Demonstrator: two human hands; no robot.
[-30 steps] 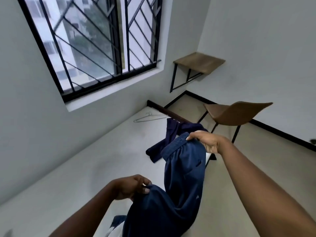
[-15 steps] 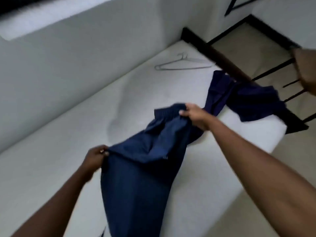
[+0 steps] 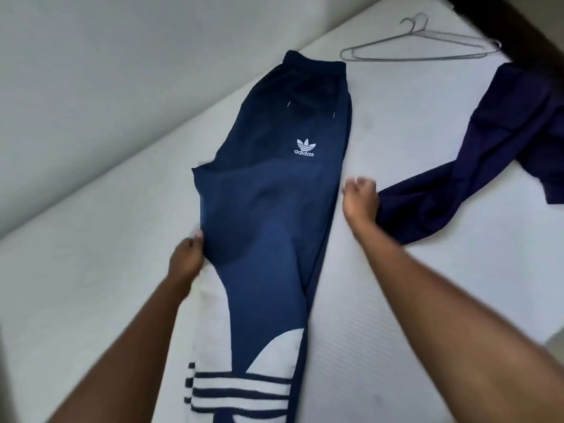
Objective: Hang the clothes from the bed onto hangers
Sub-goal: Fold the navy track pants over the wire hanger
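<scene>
One head-worn, wide-angle view looks steeply down onto the white bed [image 3: 91,300] from close above — forearms [image 3: 442,300] enter from the bottom edge — facing the wall [image 3: 91,71] along the bed's far side.

I see bare white bed [image 3: 91,285] along its wall edge. Long navy blue track pants [image 3: 274,209] fill the middle; dark purple cloth [image 3: 488,154] blocks the right edge.

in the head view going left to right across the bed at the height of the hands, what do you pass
left hand → navy adidas track pants → right hand → dark purple garment
</scene>
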